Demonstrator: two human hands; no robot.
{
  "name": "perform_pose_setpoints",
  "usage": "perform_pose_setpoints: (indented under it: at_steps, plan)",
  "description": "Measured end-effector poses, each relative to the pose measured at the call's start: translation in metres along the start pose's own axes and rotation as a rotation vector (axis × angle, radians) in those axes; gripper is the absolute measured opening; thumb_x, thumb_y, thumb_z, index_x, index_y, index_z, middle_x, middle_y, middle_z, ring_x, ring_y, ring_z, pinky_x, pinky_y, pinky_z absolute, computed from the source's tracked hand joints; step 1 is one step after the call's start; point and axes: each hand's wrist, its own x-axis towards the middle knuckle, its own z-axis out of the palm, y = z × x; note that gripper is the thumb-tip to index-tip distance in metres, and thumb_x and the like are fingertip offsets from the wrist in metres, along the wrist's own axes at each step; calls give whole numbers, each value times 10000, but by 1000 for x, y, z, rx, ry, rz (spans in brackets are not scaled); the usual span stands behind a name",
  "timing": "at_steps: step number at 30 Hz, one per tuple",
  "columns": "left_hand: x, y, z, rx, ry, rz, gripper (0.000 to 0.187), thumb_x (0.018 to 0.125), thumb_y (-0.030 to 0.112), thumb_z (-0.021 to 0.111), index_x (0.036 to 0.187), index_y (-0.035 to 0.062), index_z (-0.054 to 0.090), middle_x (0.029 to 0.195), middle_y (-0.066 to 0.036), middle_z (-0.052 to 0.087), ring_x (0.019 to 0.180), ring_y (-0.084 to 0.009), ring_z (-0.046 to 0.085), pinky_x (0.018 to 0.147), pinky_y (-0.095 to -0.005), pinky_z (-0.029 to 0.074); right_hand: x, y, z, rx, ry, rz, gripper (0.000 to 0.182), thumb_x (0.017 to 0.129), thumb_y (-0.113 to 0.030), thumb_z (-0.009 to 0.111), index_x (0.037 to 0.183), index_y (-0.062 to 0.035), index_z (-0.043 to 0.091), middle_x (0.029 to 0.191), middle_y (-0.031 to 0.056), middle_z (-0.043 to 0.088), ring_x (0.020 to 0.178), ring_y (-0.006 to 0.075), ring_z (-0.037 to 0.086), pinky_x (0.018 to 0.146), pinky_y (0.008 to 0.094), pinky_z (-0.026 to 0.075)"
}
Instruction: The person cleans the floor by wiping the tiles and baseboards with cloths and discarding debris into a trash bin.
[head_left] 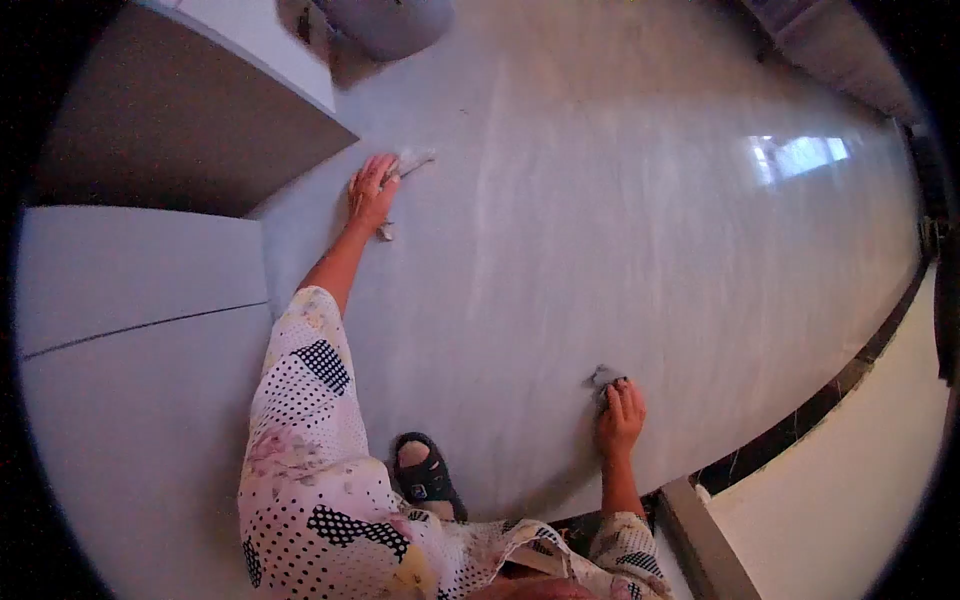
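My left hand is stretched far out and lies flat on the grey floor, pressing a crumpled pale cloth that sticks out past the fingertips near a cabinet corner. My right hand rests on the floor closer to me, fingers bent over a small grey rag at its fingertips. A patterned sleeve covers my upper left arm. A foot in a black sandal stands on the floor between both arms.
A grey cabinet stands at the upper left, with white panels below it. A rounded grey object sits at the top. A dark threshold strip and pale floor lie to the right.
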Motion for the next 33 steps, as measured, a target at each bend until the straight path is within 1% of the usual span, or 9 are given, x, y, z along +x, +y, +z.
perform_pose_setpoints:
  at_steps: [5, 11, 15, 17, 19, 29, 31, 32, 33]
  plan:
    - [64, 19, 39, 338, 21, 65, 528, 906, 393, 445, 1344, 107, 384, 1365, -114, 411, 1303, -307, 307, 1074, -482, 179, -4, 0, -21, -24, -45, 59, 334, 779, -28, 458, 1076, -69, 603, 1191, 122, 578, 1149, 320, 509, 959, 449, 364]
    - [127, 26, 56, 518, 78, 49, 460, 910, 379, 419, 1283, 112, 453, 1328, -103, 447, 1270, -300, 348, 1059, -465, 224, -13, -5, -17, 1, -76, 41, 316, 796, -71, 456, 1071, -80, 612, 1190, 117, 577, 1141, 330, 510, 954, 449, 364]
    - [134, 94, 53, 397, -169, 104, 423, 891, 330, 443, 1234, 85, 479, 1270, -119, 481, 1224, -291, 397, 1026, -432, 293, -5, -13, -38, -3, -91, 79, 279, 828, -113, 481, 1068, -92, 621, 1179, 94, 585, 1132, 310, 516, 947, 441, 370]
    - [114, 112, 48, 347, -488, 31, 498, 871, 325, 497, 1293, 67, 440, 1341, -163, 428, 1273, -309, 364, 1055, -426, 266, 0, -14, -15, -16, -119, 66, 315, 795, -78, 476, 1082, -86, 606, 1187, 107, 578, 1145, 318, 505, 953, 444, 362]
    - [66, 92, 95, 305, -391, 285, 449, 862, 252, 522, 1257, 45, 462, 1309, -188, 453, 1236, -326, 405, 1047, -426, 285, -6, -9, -9, -34, -159, 56, 388, 741, -22, 462, 1107, -74, 582, 1205, 133, 563, 1172, 336, 481, 963, 453, 349]
    - [-226, 163, 96, -393, -776, 905, 384, 837, 152, 501, 1217, 96, 514, 1339, -122, 455, 1255, -267, 414, 1048, -442, 300, 2, -10, -8, -74, -221, 134, 391, 753, -19, 496, 1133, -77, 567, 1252, 104, 537, 1200, 292, 468, 974, 428, 342]
    - [-233, 164, 97, -524, -870, 920, 389, 838, 156, 499, 1224, 108, 512, 1355, -120, 442, 1262, -260, 409, 1046, -441, 304, 2, 0, 3, -95, -245, 147, 389, 776, -67, 517, 1163, -97, 553, 1287, 82, 513, 1219, 277, 451, 991, 431, 329]
    - [-261, 146, 133, -581, -912, 778, 370, 865, 180, 487, 1228, 108, 511, 1341, -131, 454, 1251, -276, 419, 1046, -430, 307, 3, 3, 9, -98, -235, 135, 390, 773, -63, 518, 1161, -97, 554, 1287, 79, 514, 1222, 275, 449, 991, 427, 331]
    - [-243, 161, 119, -661, -1073, 343, 350, 877, 168, 485, 1220, 100, 513, 1292, -123, 494, 1201, -265, 464, 1018, -411, 343, 3, 6, 13, -102, -231, 126, 392, 770, -59, 519, 1158, -98, 554, 1287, 76, 514, 1224, 274, 447, 991, 423, 333]
